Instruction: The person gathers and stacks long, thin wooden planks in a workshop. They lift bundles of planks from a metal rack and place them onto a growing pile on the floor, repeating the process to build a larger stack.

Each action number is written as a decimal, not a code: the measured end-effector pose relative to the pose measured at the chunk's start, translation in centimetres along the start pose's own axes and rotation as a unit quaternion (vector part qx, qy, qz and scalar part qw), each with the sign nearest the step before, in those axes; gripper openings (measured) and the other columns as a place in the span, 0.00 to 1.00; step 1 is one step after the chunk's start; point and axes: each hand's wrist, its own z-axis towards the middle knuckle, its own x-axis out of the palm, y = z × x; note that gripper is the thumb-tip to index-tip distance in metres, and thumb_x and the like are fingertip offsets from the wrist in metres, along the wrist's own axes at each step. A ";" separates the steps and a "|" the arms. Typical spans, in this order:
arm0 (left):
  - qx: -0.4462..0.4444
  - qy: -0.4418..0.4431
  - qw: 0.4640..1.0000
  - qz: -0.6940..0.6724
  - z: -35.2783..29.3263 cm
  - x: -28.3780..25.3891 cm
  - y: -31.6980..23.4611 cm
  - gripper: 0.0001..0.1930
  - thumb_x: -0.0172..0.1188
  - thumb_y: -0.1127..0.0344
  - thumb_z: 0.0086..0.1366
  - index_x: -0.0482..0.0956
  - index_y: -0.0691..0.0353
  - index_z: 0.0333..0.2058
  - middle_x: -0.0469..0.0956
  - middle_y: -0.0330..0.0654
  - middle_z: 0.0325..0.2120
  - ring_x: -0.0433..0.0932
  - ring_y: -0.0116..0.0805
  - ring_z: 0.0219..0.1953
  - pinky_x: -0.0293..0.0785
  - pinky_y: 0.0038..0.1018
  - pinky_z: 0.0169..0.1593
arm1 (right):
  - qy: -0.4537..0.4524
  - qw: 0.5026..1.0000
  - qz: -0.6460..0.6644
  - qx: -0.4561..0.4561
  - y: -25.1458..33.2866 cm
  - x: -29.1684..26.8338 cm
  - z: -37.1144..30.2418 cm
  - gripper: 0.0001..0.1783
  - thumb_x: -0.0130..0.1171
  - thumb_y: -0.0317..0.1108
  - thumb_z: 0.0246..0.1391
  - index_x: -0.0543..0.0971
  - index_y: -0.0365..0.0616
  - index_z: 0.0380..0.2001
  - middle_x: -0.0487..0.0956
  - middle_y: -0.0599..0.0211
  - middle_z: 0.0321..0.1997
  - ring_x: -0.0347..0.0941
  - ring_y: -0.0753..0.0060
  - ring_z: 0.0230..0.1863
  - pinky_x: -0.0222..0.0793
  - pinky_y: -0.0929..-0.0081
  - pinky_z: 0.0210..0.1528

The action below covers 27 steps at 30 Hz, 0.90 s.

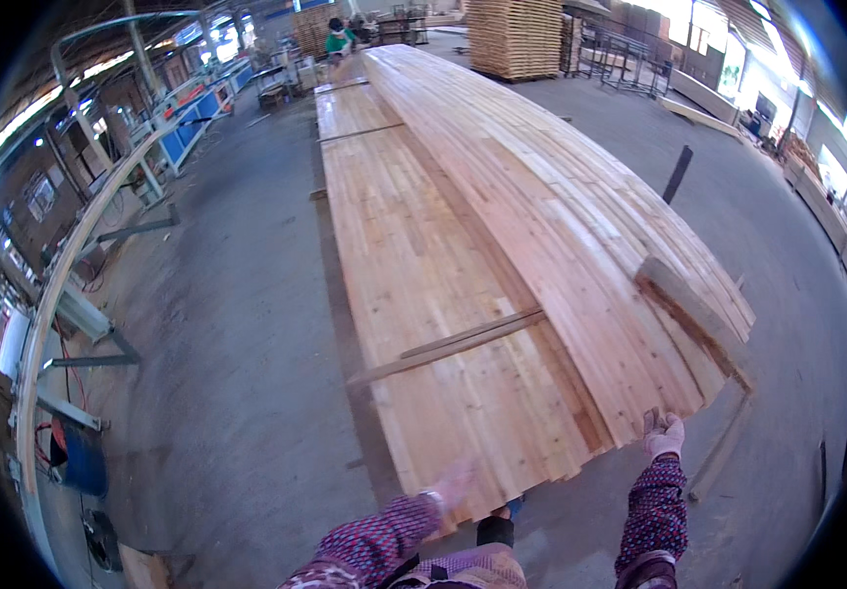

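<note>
Two long panels of narrow glued wood strips stretch away in front of me. The upper wood panel (541,226) overlaps the lower wood panel (404,245) along its right side. My right hand (664,435), in a pale glove, is closed on the near end of the upper panel. My left hand (454,485) is over the near end of the lower panel, blurred by motion; its fingers cannot be made out. A wooden spacer stick (472,344) lies across the lower panel, its right end at the upper panel's edge. Across the upper panel's right side rests a thick wooden beam (690,314).
At the panels' far end stands a person in green (339,39). A tall stack of boards (514,39) is behind, at right. Along the left runs a long curved-looking rail (75,240) on metal supports. A dark post (677,175) stands right of the panels.
</note>
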 end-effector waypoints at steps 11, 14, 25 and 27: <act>0.040 -0.615 0.706 -0.349 -61.0 -24.7 4.3 0.19 0.41 0.45 0.73 0.76 0.49 0.45 0.79 0.40 0.42 0.75 0.44 0.48 0.68 0.47 0.56 | 0.196 0.888 -0.236 0.344 -40.7 -1.3 -27.7 0.06 0.56 0.25 0.51 0.79 0.34 0.32 0.81 0.53 0.33 0.78 0.51 0.37 0.78 0.55 0.45; 0.114 -0.684 0.621 -0.366 -69.5 -23.2 3.4 0.16 0.43 0.48 0.73 0.74 0.50 0.43 0.78 0.39 0.41 0.74 0.45 0.49 0.67 0.46 0.55 | 0.278 0.754 -0.382 0.457 -52.1 -1.2 -42.8 0.08 0.51 0.28 0.57 0.78 0.37 0.36 0.82 0.58 0.33 0.79 0.55 0.31 0.79 0.61 0.43; 0.193 -0.598 0.556 -0.544 -70.1 -26.9 -3.7 0.11 0.47 0.53 0.71 0.67 0.49 0.32 0.68 0.38 0.29 0.69 0.38 0.35 0.68 0.37 0.37 | 0.351 0.369 -0.661 0.551 -75.5 -7.0 -59.7 0.18 0.49 0.39 0.64 0.74 0.34 0.46 0.80 0.51 0.47 0.77 0.52 0.44 0.76 0.51 0.49; 0.177 -0.621 0.521 -0.558 -70.2 -29.2 -4.6 0.14 0.46 0.50 0.72 0.68 0.51 0.32 0.67 0.38 0.29 0.70 0.37 0.33 0.68 0.36 0.36 | 0.355 0.362 -0.699 0.505 -78.6 -5.4 -61.4 0.19 0.49 0.39 0.64 0.73 0.33 0.47 0.78 0.48 0.48 0.77 0.47 0.45 0.75 0.47 0.50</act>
